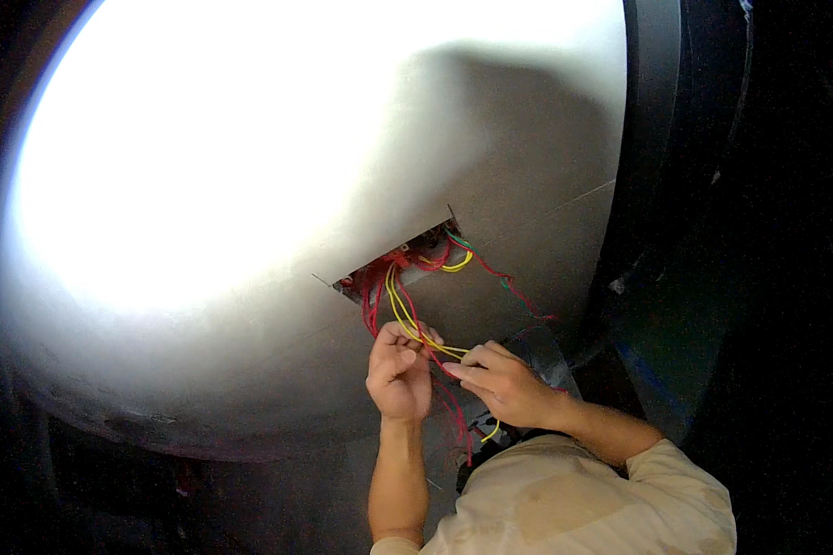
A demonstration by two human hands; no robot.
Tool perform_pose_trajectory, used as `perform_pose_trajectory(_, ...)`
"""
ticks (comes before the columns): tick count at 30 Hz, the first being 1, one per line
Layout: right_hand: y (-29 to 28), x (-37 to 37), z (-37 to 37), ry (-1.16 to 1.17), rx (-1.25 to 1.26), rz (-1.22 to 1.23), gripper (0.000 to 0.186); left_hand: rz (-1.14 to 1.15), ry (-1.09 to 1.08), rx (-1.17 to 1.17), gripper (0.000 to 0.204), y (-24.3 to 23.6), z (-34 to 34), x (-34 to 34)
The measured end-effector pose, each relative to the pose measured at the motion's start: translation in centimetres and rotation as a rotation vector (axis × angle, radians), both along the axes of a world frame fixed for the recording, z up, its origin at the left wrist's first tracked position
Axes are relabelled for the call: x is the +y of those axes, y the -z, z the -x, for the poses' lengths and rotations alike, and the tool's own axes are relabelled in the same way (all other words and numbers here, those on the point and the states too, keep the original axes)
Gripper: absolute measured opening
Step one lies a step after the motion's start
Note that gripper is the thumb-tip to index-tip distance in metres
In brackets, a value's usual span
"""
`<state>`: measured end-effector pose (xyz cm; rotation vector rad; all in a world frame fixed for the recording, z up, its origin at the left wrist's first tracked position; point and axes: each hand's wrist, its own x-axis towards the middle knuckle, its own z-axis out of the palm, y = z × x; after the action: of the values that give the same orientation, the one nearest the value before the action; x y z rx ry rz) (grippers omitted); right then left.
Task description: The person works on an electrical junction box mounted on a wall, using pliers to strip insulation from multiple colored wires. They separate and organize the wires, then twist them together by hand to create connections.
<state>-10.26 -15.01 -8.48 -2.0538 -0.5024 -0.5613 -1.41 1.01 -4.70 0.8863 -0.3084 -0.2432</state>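
Yellow wires (396, 299) hang from a rectangular opening (350, 286) in a pale curved wall and run down between my hands. My left hand (401, 375) has its fingers curled at these wires, with a red wire (411, 301) alongside. To its right, my right hand (504, 381) pinches the yellow wires between thumb and fingers. More red wires (367, 310) come out at the opening's left part and pass behind my left hand. Below my hands, loose red wire ends (461, 430) dangle beside a yellow wire end (492, 432).
At the opening's right end, a yellow loop (458, 265) and a twisted red and green wire (509, 277) hang out over the wall. The curved wall (528, 185) is glaringly lit on the left. A dark curved rim (652, 111) stands at the right.
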Motion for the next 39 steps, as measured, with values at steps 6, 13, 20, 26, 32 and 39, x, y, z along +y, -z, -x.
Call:
perform_pose_trajectory(6, -0.6, -0.4, -0.1, 0.134, -0.081, 0.013, 0.034, -0.25, -0.152, -0.07, 0.021, 0.6, 0.0, 0.7)
perform_pose_trajectory(13, -4.3, -1.1, -5.4, -0.025, 0.284, -1.229, 0.02, -0.187, -0.145, -0.038, 0.015, 0.3, -0.9, 2.0)
perform_pose_trajectory(20, -3.7, 0.2, -8.2, 0.075, 0.231, -1.21, 0.02, -0.343, -0.253, -0.09, 0.009, -1.1, -0.2, 2.8)
perform_pose_trajectory(26, -4.0, 1.0, -8.4, 0.055, 0.092, -1.312, 0.012, -1.05, -0.752, -0.532, 0.01, -2.8, -0.4, 2.1)
perform_pose_trajectory(32, -4.9, -0.7, -8.2, -0.063, 0.097, -1.324, 0.015, -1.471, -0.896, -0.81, 0.008, -4.8, -1.7, 0.4)
perform_pose_trajectory(39, -5.3, -1.5, -8.2, -0.144, 0.1, -1.347, 0.019, -1.183, -0.488, -0.387, 0.01, -3.7, -1.2, 2.9)
